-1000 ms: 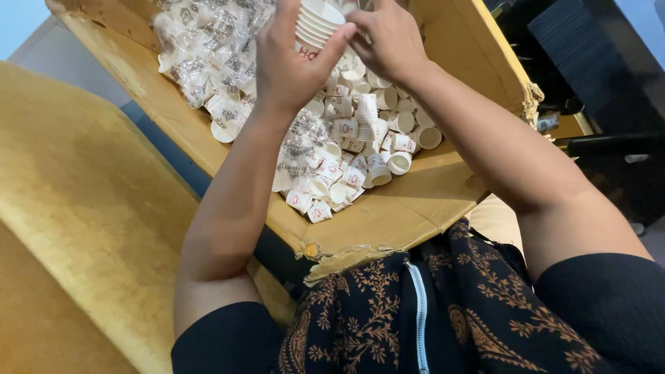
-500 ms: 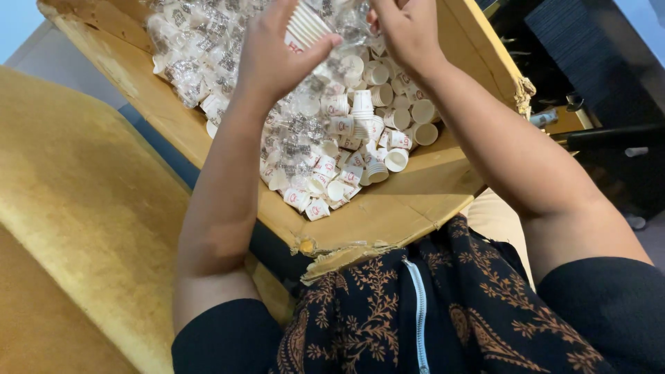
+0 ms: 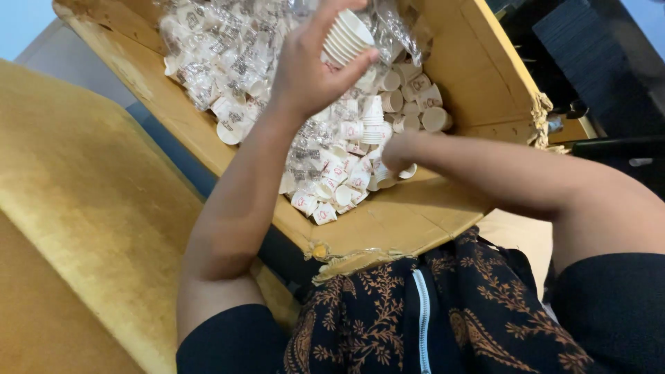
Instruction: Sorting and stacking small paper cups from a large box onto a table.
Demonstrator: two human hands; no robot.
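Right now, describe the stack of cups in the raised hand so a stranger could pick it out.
Start at the big cardboard box full of small white cups. Above its middle, the left hand holds a short stack of cups, nested and tilted. It alone is lifted clear of the loose pile.

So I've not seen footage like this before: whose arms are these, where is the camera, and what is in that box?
There is no machine here. The camera is worn on a person's head and looks down, so both bare arms are that person's own. The left hand is raised and holds a short stack of small white cups, nested together. The right hand is low in the cardboard box, among loose white paper cups; its fingers are mostly hidden, so I cannot tell whether it grips one. Clear plastic wrapping lies crumpled over the cups further in. A yellow cushioned surface lies beside the box.
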